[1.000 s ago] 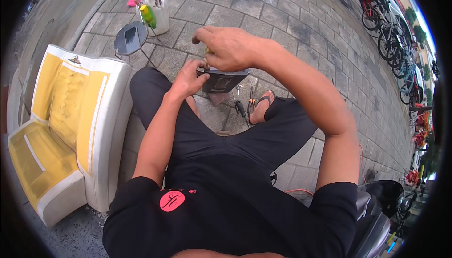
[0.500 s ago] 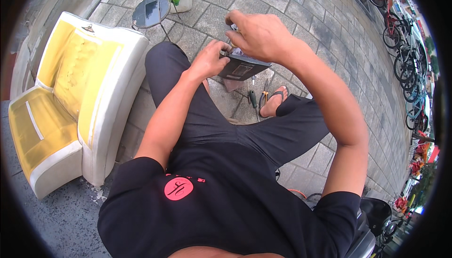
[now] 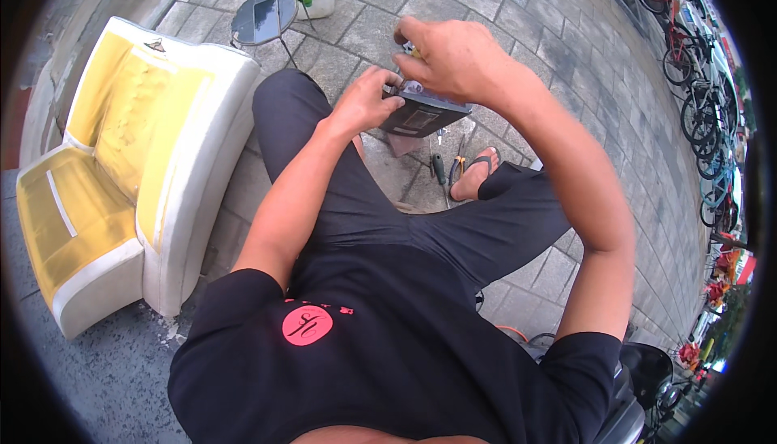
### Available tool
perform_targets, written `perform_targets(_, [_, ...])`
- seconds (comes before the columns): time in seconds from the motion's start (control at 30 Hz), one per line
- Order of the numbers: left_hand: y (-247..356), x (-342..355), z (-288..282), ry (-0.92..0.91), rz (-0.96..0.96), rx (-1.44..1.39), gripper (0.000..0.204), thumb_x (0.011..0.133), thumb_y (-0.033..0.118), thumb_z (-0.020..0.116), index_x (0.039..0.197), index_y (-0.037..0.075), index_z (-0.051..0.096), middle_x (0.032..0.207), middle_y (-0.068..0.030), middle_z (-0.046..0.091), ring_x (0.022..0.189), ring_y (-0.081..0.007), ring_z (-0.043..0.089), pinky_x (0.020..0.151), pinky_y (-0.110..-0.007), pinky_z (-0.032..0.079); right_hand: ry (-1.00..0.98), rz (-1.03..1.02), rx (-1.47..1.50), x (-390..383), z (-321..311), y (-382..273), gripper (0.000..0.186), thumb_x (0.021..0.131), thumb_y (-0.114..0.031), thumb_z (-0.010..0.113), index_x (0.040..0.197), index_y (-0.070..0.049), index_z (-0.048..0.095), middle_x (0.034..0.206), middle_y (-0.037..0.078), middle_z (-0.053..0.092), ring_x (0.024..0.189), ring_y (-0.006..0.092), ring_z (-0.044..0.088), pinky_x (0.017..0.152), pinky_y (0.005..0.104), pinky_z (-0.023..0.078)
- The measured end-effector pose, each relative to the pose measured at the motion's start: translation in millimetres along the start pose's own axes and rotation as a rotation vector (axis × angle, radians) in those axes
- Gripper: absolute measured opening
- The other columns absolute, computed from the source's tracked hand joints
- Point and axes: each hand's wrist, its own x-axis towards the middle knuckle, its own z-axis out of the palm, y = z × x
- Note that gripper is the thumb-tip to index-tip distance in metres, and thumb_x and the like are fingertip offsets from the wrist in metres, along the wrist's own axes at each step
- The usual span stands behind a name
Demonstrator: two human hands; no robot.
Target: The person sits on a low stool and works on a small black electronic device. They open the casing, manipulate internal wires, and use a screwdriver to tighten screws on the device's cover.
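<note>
"Upper centre of frame: contents?"
"One black box (image 3: pixel 416 120). Your left hand (image 3: pixel 362 104), fingers bent at its left corner; your right hand (image 3: pixel 456 59), fingers curled above. Pinch: cannot tell."
"Step?"
"Seemingly close work at its top; next move likely calls for steadiness."

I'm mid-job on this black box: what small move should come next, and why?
I'd probably steady the black box with the left hand before turning or pushing anything with the right hand. The left fingers are at the box's upper left corner, and the right hand is curled above its top around a mostly hidden yellowish object.
</note>
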Motion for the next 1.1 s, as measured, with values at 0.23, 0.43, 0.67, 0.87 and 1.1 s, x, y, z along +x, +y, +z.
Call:
perform_targets(0.23, [-6.9, 4.9, 3.2, -0.016, -0.014, -0.055, 0.034, 0.096, 0.004, 0.083, 0.127, -0.003, 0.071, 0.128, -0.0157, 0.063, 0.105, -0.0291, 0.08, 0.084, -0.041, 0.064, -0.101, 0.018, 0.068, 4.2, -10.1, 7.6, 0.039, 0.098, -0.032, 0.071, 0.108, 0.005, 0.067, 0.088, 0.032, 0.073, 0.088, 0.0531, 0.072, 0.08, 0.0579, 0.057])
perform_targets(0.43, [-4.4, 3.1, -0.4, -0.029, -0.075, -0.103, 0.037, 0.095, 0.007, 0.085, 0.128, -0.001, 0.072, 0.127, -0.016, 0.065, 0.109, -0.029, 0.079, 0.088, -0.041, 0.064, 0.05, 0.112, 0.179, 0.0, -14.1, 13.8, 0.045, 0.099, -0.04, 0.073, 0.109, 0.004, 0.072, 0.092, 0.028, 0.077, 0.088, 0.0451, 0.076, 0.081, 0.0505, 0.059])
perform_targets(0.67, [2.9, 2.5, -6.7, 0.15, 0.243, 0.152, 0.046, 0.088, 0.02, 0.092, 0.128, 0.006, 0.075, 0.144, -0.0163, 0.068, 0.139, -0.0343, 0.064, 0.111, -0.045, 0.056, 0.124, 0.38, 0.355, -85.1, -58.5, 29.6, 0.044, 0.1, -0.032, 0.076, 0.128, 0.001, 0.072, 0.1, 0.014, 0.08, 0.091, 0.0208, 0.076, 0.081, 0.0377, 0.059])
perform_targets(0.87, [52.6, 29.6, 31.6, -0.019, 0.579, 0.164, 0.03, 0.09, 0.019, 0.088, 0.115, 0.005, 0.078, 0.128, -0.0103, 0.076, 0.124, -0.0355, 0.07, 0.106, -0.047, 0.056, 0.121, 0.568, 0.39, -137.9, -33.7, 76.8, 0.041, 0.102, -0.033, 0.079, 0.129, -0.002, 0.073, 0.089, 0.003, 0.067, 0.081, 0.0117, 0.059, 0.073, 0.0322, 0.049])
perform_targets(1.1, [54.2, 39.7, 86.3, 0.036, 0.532, 0.248, 0.024, 0.089, 0.019, 0.088, 0.109, 0.008, 0.079, 0.128, -0.0105, 0.075, 0.138, -0.0364, 0.064, 0.119, -0.052, 0.045, 0.085, 0.588, 0.346, -147.4, -33.2, 81.9, 0.047, 0.099, -0.033, 0.076, 0.128, 0.003, 0.071, 0.108, 0.02, 0.08, 0.099, 0.0277, 0.076, 0.088, 0.0405, 0.059])
